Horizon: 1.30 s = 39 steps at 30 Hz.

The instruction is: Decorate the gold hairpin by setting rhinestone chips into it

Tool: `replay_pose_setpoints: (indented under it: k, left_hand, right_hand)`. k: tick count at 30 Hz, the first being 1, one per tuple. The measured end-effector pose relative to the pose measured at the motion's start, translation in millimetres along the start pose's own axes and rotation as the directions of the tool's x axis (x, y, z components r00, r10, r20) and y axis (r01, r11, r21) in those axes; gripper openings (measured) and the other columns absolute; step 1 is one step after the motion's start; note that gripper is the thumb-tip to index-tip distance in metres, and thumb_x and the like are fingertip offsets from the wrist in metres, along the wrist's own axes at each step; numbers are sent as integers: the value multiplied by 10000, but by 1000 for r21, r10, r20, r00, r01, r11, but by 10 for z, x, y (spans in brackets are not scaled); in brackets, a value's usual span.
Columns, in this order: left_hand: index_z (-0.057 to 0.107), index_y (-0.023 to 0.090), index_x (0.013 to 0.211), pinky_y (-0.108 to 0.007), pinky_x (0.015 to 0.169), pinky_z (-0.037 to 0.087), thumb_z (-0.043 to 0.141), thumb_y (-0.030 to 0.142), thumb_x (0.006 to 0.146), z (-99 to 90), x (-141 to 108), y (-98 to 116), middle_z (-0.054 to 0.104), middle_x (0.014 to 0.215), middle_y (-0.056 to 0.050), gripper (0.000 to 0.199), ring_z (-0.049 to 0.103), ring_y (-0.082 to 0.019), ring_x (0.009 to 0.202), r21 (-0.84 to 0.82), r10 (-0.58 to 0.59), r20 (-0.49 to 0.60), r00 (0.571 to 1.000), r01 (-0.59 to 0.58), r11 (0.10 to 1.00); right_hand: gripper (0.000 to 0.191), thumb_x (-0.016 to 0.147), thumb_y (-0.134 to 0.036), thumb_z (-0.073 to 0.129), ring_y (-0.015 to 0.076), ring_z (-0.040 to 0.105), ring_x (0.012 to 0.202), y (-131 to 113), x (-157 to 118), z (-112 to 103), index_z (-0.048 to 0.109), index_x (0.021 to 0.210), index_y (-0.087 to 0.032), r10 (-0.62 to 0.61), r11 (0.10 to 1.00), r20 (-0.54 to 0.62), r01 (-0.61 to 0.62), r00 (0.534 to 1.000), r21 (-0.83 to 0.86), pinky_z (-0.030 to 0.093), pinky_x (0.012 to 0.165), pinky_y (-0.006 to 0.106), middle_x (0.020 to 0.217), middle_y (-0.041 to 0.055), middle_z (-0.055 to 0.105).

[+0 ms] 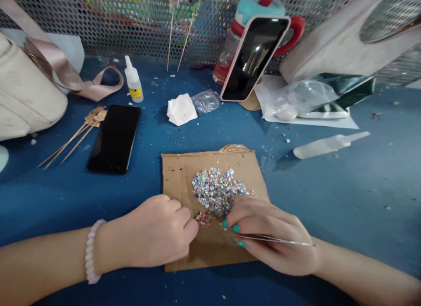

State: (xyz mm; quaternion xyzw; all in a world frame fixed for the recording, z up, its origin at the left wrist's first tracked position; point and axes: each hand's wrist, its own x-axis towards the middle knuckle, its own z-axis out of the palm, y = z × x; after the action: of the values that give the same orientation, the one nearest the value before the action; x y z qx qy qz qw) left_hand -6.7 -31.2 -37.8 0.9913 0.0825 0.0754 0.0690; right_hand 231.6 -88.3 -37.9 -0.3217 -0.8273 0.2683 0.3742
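My left hand (161, 231) is closed, knuckles up, over the left edge of a brown cardboard sheet (217, 253). A small pink sparkly ornament (202, 219) pokes out from its thumb side; the fingertips and anything inside the fist are hidden. Thin metal tweezers (272, 239) are pinched in my right hand (276, 236), which has teal nails. Their tips point left toward the pink ornament, a short way apart from it. Just beyond both hands, a pile of glittering blue, silver and white rhinestones (215, 190) lies spread on the cardboard.
Left of the cardboard lie a black phone (114, 139) and gold hairpins (79, 133). A glue bottle (133, 82) stands behind; another bottle (329, 146) lies right. A second phone (255, 56) leans on a cup (230, 47). Crumpled tissue (182, 109) and plastic packaging (305, 97) sit at the back.
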Motion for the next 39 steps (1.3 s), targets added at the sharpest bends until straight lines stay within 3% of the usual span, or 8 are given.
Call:
replay_pose_setpoints:
  k: [39]
  left_hand:
    - [475,201,660,-322,477,254,573,182,782,-18,8,-10,496,582,26,158,435,-165,509,-6,-6,5,1000,6,1000]
  right_hand:
    - [129,827,-46,535,126,648,752,-18,-16,-14,554,901,-150,-12,1000,-9,12,1000,-24,555,724,308,809,82,679]
